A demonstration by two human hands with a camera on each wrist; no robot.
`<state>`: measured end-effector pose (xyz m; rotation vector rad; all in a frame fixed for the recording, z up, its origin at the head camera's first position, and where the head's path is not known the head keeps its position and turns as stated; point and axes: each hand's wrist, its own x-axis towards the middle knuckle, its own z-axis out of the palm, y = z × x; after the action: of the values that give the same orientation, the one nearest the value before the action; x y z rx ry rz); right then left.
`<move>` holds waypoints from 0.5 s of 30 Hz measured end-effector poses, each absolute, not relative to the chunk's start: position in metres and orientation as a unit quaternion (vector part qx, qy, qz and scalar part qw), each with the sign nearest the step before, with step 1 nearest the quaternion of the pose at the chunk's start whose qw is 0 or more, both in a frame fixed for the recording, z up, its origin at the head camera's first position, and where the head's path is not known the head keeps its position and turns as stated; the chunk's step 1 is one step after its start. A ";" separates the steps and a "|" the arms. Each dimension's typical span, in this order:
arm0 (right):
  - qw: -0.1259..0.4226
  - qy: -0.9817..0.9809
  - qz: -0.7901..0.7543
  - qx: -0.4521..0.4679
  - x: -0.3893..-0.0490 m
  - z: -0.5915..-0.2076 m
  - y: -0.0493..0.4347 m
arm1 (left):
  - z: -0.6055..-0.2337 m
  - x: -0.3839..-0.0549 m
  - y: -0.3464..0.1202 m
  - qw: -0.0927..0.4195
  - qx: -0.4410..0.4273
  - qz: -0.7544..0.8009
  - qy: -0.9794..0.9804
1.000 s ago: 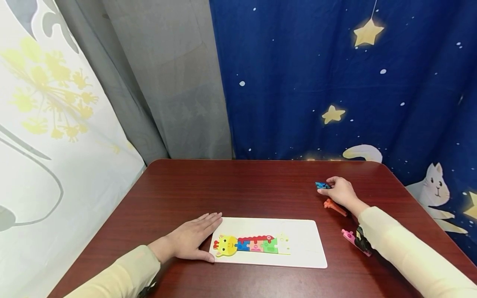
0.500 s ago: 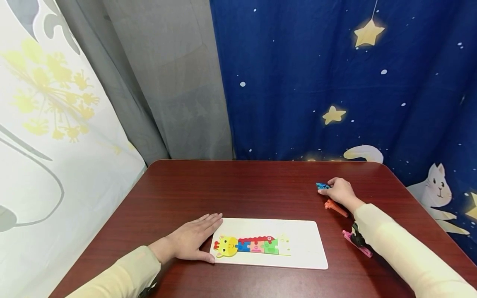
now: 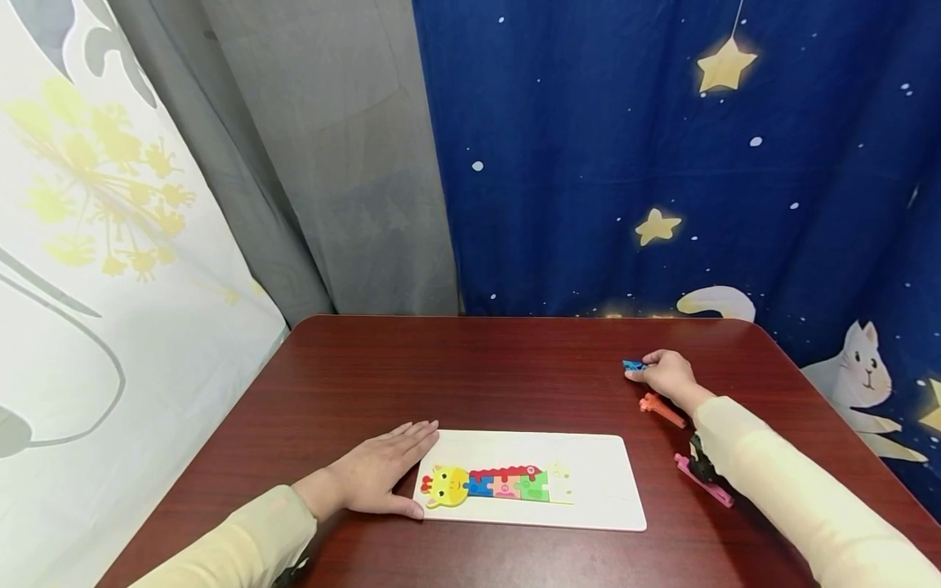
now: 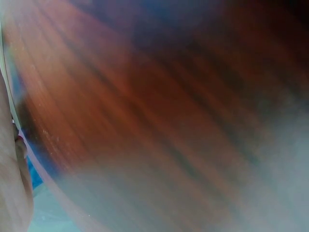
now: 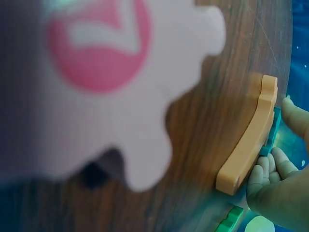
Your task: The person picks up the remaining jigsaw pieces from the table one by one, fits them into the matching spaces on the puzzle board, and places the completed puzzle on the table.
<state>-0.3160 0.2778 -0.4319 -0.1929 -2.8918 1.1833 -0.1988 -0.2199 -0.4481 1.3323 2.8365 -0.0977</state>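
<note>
A white puzzle board (image 3: 603,482) lies on the table with a giraffe's yellow head (image 3: 445,486) at its left end. Blue, pink and green pieces (image 3: 507,487) sit behind the head, under a red mane strip (image 3: 507,471). My left hand (image 3: 382,469) rests with straight fingers along the board's left edge. At the back right, my right hand (image 3: 669,371) pinches a small blue puzzle piece (image 3: 634,366) between thumb and fingers, low at the tabletop. Part of that piece hides behind the fingers. In the right wrist view it looks teal (image 5: 273,133).
An orange puzzle piece (image 3: 662,410) lies just in front of my right hand. Closer in, a pink piece (image 3: 703,482) with a number on it (image 5: 111,43) lies by my right sleeve. Curtains (image 3: 544,204) hang behind the table's far edge (image 3: 515,317).
My right forearm has shifted slightly left, while the hand stays at the blue piece. My left hand and the board have not moved.
</note>
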 end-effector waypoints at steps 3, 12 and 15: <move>0.003 -0.916 0.395 -0.074 -0.317 -0.433 0.278 | -0.448 -0.199 -0.220 0.003 0.425 -0.033 0.905; 0.005 -0.908 0.411 -0.082 -0.319 -0.436 0.279 | -0.448 -0.200 -0.220 0.002 0.425 -0.034 0.905; 0.005 -0.910 0.408 -0.076 -0.319 -0.437 0.281 | -0.448 -0.200 -0.220 0.001 0.427 -0.033 0.904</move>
<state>-0.3191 0.2806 -0.4367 -0.2393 -2.8489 1.2781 -0.1996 -0.2202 -0.4484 1.3393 2.8375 -0.1027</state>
